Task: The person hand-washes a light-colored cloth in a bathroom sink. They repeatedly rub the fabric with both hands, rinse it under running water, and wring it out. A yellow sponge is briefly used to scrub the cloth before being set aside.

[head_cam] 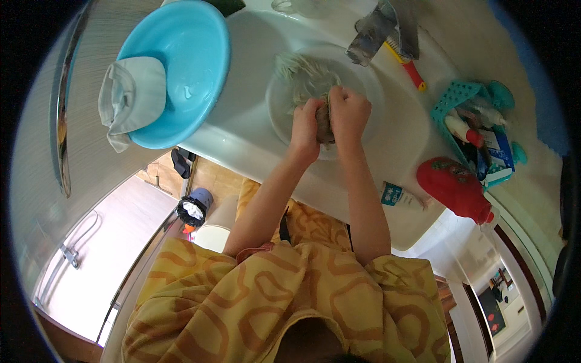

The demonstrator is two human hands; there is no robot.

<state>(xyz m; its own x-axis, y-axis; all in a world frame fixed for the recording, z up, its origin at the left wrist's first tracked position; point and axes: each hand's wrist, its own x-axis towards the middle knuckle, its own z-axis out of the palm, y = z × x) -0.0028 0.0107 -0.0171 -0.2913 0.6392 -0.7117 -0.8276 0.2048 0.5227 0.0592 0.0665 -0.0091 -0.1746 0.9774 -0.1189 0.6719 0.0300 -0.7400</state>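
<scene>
Both my hands grip a brownish part of a wet bundle of cloth or fibres, with my left hand (306, 129) on one side and my right hand (352, 115) on the other. The rest of the bundle (302, 75) is pale green and stringy, and it spreads beyond my knuckles. Beneath lies a round, whitish basin (275, 120) standing in the white washbasin (245, 86). My fingers are curled in and hide much of the gripped part. Whether it is a mop head or a rag I cannot tell.
A light blue plastic basin (195, 86) with a pale cloth cap (140, 93) over its rim sits at left. A metal faucet (372, 38) and a red-and-yellow-handled brush (412, 75) are at upper right. A teal basket (447, 113), red bottle (449, 183) and tube (399, 195) line the right edge.
</scene>
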